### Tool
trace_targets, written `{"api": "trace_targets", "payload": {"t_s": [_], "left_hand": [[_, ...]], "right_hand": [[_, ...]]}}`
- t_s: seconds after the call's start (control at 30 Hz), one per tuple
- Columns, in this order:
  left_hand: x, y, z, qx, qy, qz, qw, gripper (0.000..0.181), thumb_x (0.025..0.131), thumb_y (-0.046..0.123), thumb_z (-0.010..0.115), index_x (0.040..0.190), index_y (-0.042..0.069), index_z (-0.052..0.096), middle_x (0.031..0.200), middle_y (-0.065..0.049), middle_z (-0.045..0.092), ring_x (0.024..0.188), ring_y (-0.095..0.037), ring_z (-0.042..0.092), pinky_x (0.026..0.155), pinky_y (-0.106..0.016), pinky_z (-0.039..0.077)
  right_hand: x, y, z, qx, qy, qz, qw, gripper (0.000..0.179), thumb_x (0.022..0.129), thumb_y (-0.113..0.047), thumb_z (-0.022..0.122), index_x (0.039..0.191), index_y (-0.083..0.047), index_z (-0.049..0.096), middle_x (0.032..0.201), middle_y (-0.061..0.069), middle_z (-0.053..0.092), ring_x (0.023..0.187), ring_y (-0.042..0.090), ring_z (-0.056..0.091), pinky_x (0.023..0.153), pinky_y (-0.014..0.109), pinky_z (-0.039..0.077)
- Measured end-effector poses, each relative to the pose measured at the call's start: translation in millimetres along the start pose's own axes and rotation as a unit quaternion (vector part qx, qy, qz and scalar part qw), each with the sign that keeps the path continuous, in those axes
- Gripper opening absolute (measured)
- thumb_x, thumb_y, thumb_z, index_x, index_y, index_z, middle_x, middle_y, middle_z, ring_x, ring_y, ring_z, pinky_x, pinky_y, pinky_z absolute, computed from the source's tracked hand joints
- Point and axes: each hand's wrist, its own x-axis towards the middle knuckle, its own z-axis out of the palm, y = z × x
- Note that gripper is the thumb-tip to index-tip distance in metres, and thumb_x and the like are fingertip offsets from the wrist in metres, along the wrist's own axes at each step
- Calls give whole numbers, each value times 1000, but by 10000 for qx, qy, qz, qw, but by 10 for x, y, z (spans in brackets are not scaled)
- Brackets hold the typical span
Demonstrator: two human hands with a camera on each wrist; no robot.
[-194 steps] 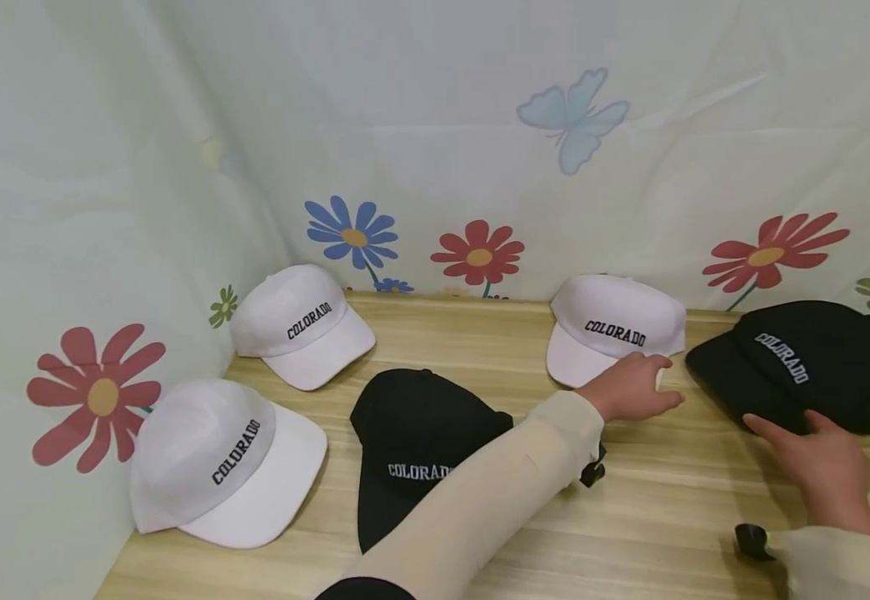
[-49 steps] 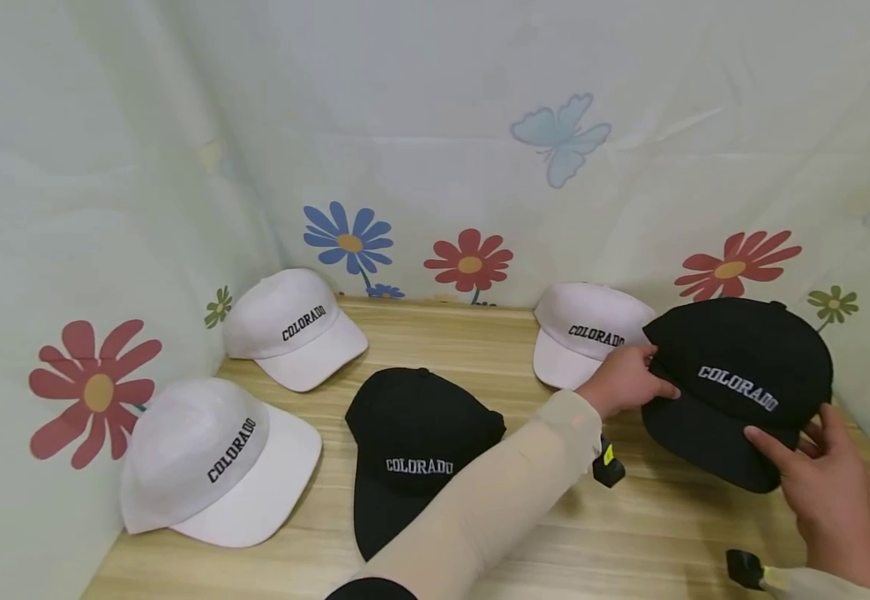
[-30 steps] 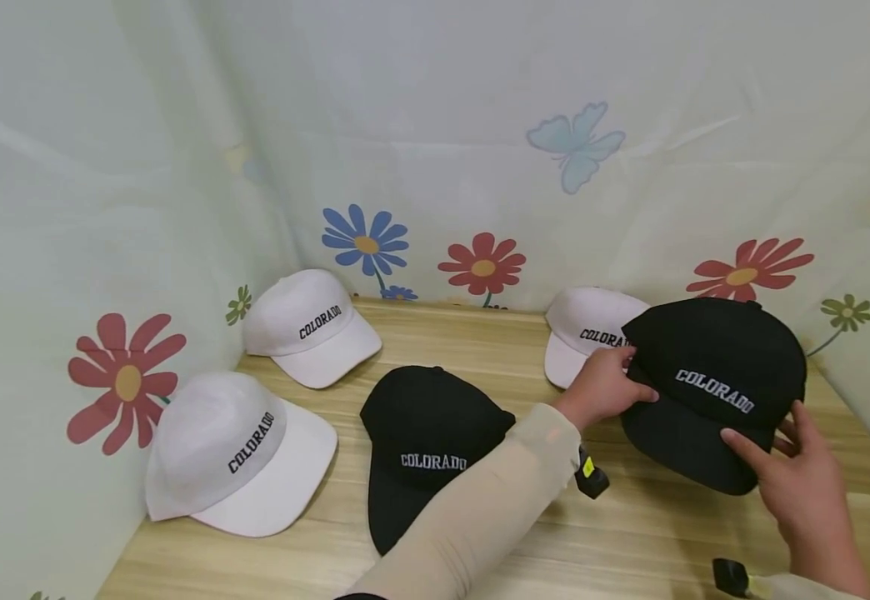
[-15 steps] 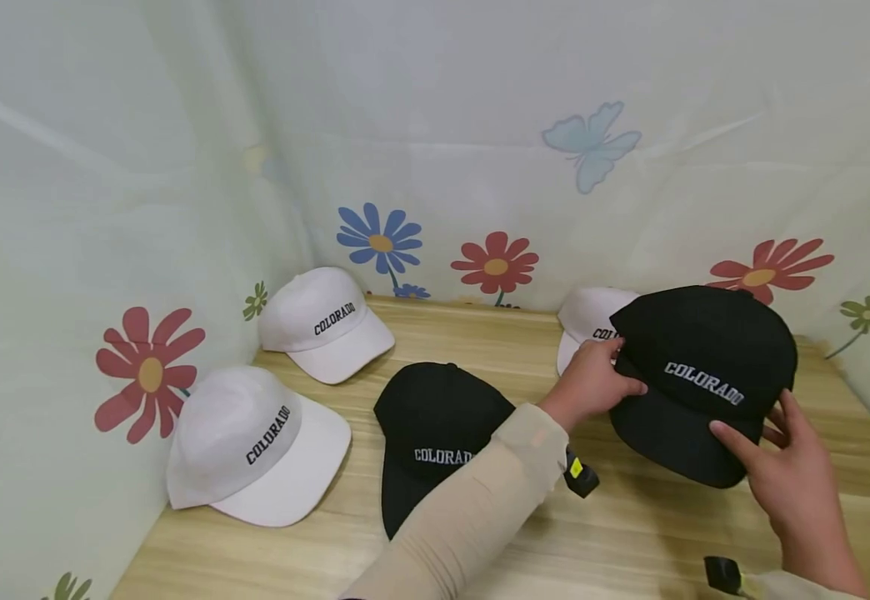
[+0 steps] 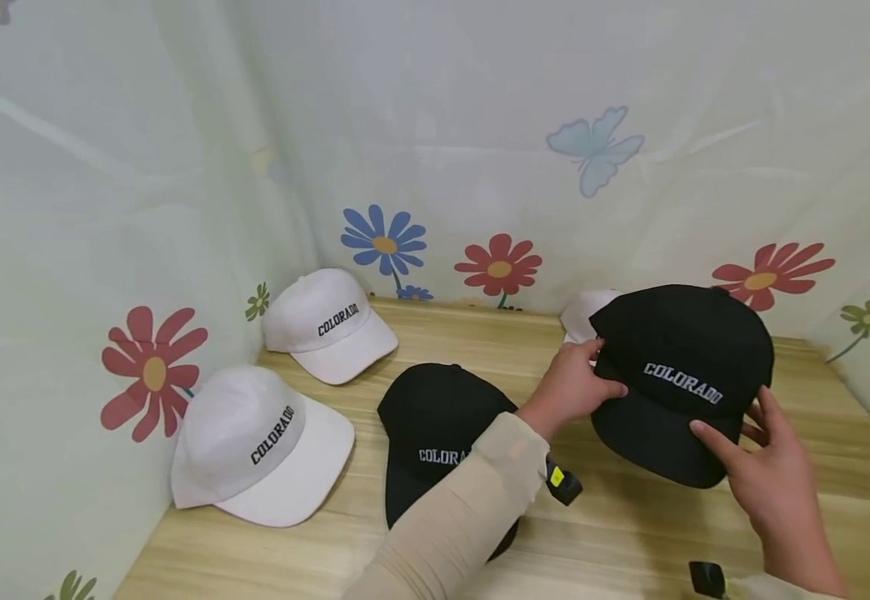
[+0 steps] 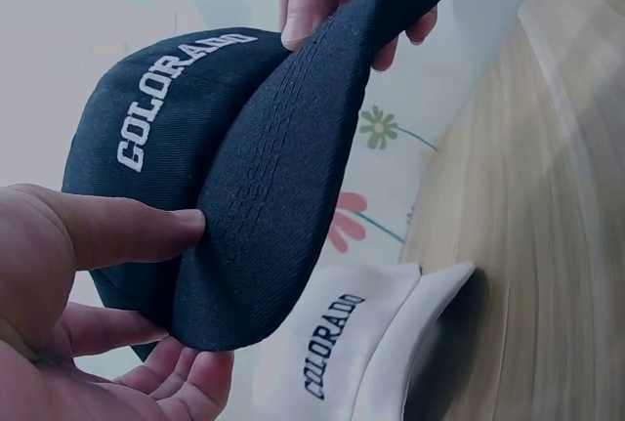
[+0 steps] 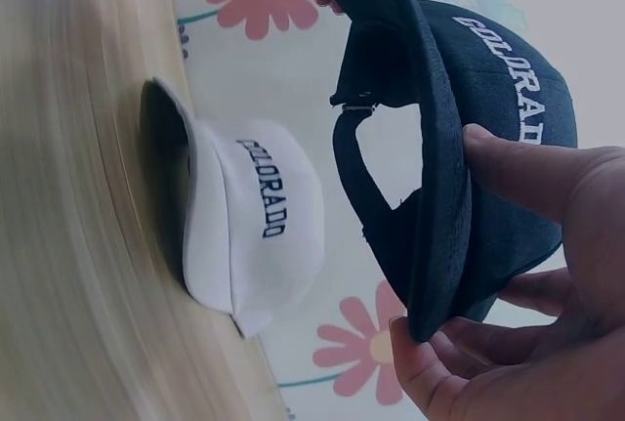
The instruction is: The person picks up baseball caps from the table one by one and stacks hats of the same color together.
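Observation:
A black baseball cap [image 5: 682, 367] with white COLORADO lettering is held up off the table between both hands. My left hand [image 5: 566, 387] pinches its brim at one side, thumb on top and fingers beneath, as the left wrist view shows. At the opposite side my right hand [image 5: 772, 475] grips the brim edge, its thumb [image 7: 518, 167] lying where brim meets crown. In the right wrist view the cap's back strap [image 7: 361, 167] and buckle show under the brim. Behind the held cap a white cap [image 7: 264, 216] stands on the table, mostly hidden in the head view.
Two more white caps, a back one [image 5: 330, 325] and a front one [image 5: 255, 442], sit at the left of the wooden table [image 5: 630, 550]. A second black cap [image 5: 442, 417] lies mid-table, partly under the left sleeve [image 5: 457, 508]. Flower-printed curtain [image 5: 442, 125] walls enclose the back and left.
Earlier the black cap rested at the table's right with only the right hand near its brim. Both hands have since lifted it and moved it left, covering more of the white cap behind.

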Motion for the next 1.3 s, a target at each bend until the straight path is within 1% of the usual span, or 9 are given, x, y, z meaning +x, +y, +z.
{"api": "trace_targets", "payload": {"t_s": [0.07,0.1,0.4,0.6,0.7,0.87,0.97,1.1,1.3], "left_hand": [[-22,-18,-51,57,14,-32,10000,67,80,27,78,140,11,51,126,-4,59,111,-12,54,89,-18,48],[-33,-26,-76,86,23,-36,10000,67,80,27,78,140,11,51,126,-4,59,111,-12,54,90,-18,48],[-125,-92,-262,207,-33,-111,9997,69,82,29,77,142,11,49,123,-6,57,108,-12,55,86,-18,49],[-203,-98,-381,295,-100,-108,9995,70,83,29,76,143,10,47,129,-6,56,111,-14,54,90,-20,49],[-235,-126,-432,209,-88,-112,9997,70,83,29,76,143,10,47,132,-6,56,111,-15,55,88,-20,50],[-299,-199,-539,-273,-140,-211,9993,71,83,26,76,145,11,45,134,-6,55,107,-15,59,78,-19,52],[-344,-237,-618,-447,-142,-269,9985,71,84,25,76,145,12,44,134,-5,56,102,-14,60,75,-20,53],[-406,-271,-721,-349,-82,-329,9988,70,84,25,76,145,13,45,132,-5,57,100,-13,60,79,-23,53],[-490,-291,-840,-147,-24,-488,9987,69,84,25,75,146,15,45,132,-6,57,102,-16,61,83,-26,54]], "right_hand": [[-10,-34,33,-3,-26,-57,10000,99,88,-49,65,156,-24,-2,158,22,22,128,46,38,59,10,41],[-16,-51,51,-6,-31,-97,9999,99,88,-49,65,156,-24,-1,158,21,22,128,46,39,57,7,36],[-86,-174,178,107,-51,-294,9995,97,88,-46,66,157,-24,1,158,20,26,125,44,40,59,3,35],[-130,-244,232,101,-79,-314,9994,96,88,-47,66,157,-26,3,157,18,28,126,42,41,63,8,36],[-152,-272,262,136,-82,-376,9992,95,88,-45,67,157,-26,5,156,19,30,125,42,42,63,7,36],[-201,-336,330,191,-110,-590,9980,94,87,-43,68,157,-24,8,154,21,34,123,42,46,63,3,35],[-227,-386,374,217,-181,-699,9972,94,87,-44,68,157,-24,7,153,22,35,123,42,46,65,5,36],[-257,-458,430,266,-228,-798,9962,95,87,-45,69,157,-24,9,151,21,37,123,41,47,68,7,37],[-309,-540,498,378,-261,-884,9950,96,86,-45,70,157,-21,10,150,21,38,122,40,48,68,4,36]]}}
